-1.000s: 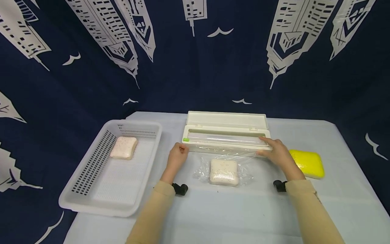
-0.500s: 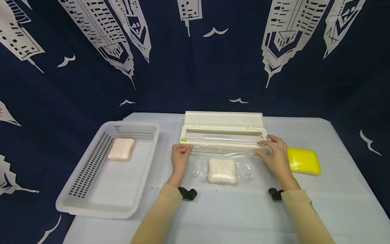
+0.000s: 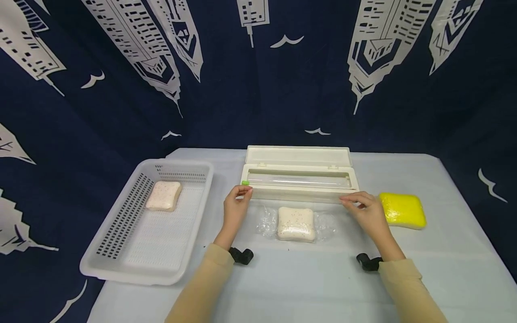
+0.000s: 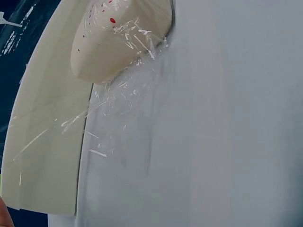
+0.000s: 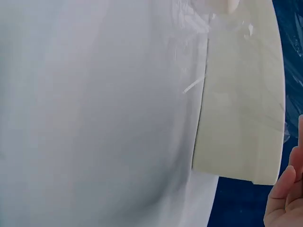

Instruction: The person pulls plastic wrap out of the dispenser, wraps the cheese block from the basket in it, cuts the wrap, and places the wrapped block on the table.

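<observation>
Before a navy fabric curtain (image 3: pixel 242 98) with white skyscrapers, on a smooth pale tabletop (image 3: pixel 323 291): pinching faint, clear plastic film (image 5: pixel 287 131) in left hand (image 3: pixel 237 204) and right hand (image 3: pixel 366 210).
Right at the hands, a long cream plastic box (image 3: pixel 299 194), open-lidded; between them, nearer the body, a rounded, red-flecked cream block (image 3: pixel 296 223) in crinkled clear wrap (image 3: pixel 266 222); left of the left hand, a white perforated plastic basket (image 3: pixel 157 244) around a pale speckled block (image 3: pixel 164 196); just beside the right hand, a glossy yellow rounded block (image 3: pixel 402 210).

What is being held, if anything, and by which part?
Left hand and right hand seem to pinch film, probably by its edge; the exact hold is hard to see.
</observation>
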### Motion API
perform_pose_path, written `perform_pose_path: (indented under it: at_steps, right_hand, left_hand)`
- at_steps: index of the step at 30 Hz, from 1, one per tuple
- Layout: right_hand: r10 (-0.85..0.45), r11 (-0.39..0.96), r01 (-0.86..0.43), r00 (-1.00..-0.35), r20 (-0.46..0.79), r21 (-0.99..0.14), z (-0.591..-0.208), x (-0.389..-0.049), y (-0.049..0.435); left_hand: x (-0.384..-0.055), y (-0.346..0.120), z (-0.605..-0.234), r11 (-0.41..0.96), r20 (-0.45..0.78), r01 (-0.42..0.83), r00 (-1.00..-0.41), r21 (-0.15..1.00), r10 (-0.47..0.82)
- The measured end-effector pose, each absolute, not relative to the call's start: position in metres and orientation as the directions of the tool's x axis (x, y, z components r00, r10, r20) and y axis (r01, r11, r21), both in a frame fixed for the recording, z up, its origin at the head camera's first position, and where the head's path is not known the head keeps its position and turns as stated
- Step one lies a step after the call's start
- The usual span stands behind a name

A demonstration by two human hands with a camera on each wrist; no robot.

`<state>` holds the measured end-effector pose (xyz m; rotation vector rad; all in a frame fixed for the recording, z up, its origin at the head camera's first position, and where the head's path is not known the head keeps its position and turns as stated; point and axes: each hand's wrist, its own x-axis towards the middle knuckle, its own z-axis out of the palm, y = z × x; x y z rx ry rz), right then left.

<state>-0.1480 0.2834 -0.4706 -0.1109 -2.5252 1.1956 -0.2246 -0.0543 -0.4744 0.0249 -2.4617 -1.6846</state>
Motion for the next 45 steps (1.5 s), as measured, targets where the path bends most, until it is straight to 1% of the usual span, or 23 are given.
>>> perform_pose_path:
  at_steps: [4, 6, 9, 12, 16, 20, 23, 26, 30, 32, 36, 40, 45]
  right_hand:
    - [0.261, 0.6, 0.038, -0.954, 0.151, -0.799, -0.466, -0.139, 0.284]
    - [0.275, 0.599, 0.072, -0.954, 0.121, -0.797, -0.465, -0.134, 0.284]
    - [0.271, 0.624, 0.085, -0.956, 0.113, -0.777, -0.464, -0.126, 0.285]
    - [0.251, 0.652, 0.075, -0.96, 0.121, -0.754, -0.466, -0.117, 0.286]
    - [0.216, 0.686, 0.024, -0.961, 0.172, -0.727, -0.47, -0.105, 0.287]
    - [0.172, 0.703, -0.051, -0.956, 0.239, -0.709, -0.474, -0.098, 0.288]
    - [0.155, 0.711, -0.083, -0.95, 0.271, -0.699, -0.476, -0.095, 0.288]
    - [0.155, 0.724, -0.083, -0.948, 0.279, -0.685, -0.477, -0.093, 0.287]
    - [0.158, 0.732, -0.071, -0.949, 0.271, -0.678, -0.479, -0.091, 0.286]
    - [0.157, 0.736, -0.068, -0.95, 0.269, -0.673, -0.48, -0.09, 0.286]
    - [0.135, 0.758, -0.081, -0.951, 0.277, -0.647, -0.481, -0.087, 0.287]
    - [0.086, 0.785, -0.123, -0.949, 0.304, -0.607, -0.484, -0.084, 0.289]
    - [0.019, 0.823, -0.182, -0.938, 0.347, -0.537, -0.489, -0.081, 0.29]
  left_hand:
    - [-0.219, -0.061, -0.472, 0.395, 0.127, 0.086, -0.989, 0.915, -0.077]
    - [-0.216, -0.065, -0.471, 0.416, 0.132, 0.097, -0.99, 0.904, -0.057]
    - [-0.21, -0.071, -0.472, 0.451, 0.143, 0.116, -0.989, 0.885, -0.027]
    - [-0.203, -0.077, -0.473, 0.488, 0.158, 0.138, -0.987, 0.862, 0.0]
    - [-0.192, -0.084, -0.474, 0.526, 0.187, 0.171, -0.982, 0.833, 0.024]
    - [-0.186, -0.085, -0.477, 0.492, 0.162, 0.172, -0.985, 0.853, 0.063]
    - [-0.185, -0.083, -0.48, 0.491, 0.144, 0.189, -0.981, 0.851, 0.128]
    - [-0.186, -0.081, -0.484, 0.532, 0.192, 0.254, -0.966, 0.808, 0.171]
    - [-0.185, -0.081, -0.487, 0.563, 0.265, 0.308, -0.951, 0.767, 0.16]
    - [-0.184, -0.082, -0.488, 0.57, 0.277, 0.311, -0.949, 0.76, 0.149]
    - [-0.18, -0.087, -0.49, 0.58, 0.279, 0.312, -0.949, 0.752, 0.149]
    - [-0.173, -0.093, -0.494, 0.602, 0.276, 0.323, -0.945, 0.73, 0.173]
    - [-0.164, -0.099, -0.497, 0.652, 0.281, 0.367, -0.93, 0.663, 0.237]
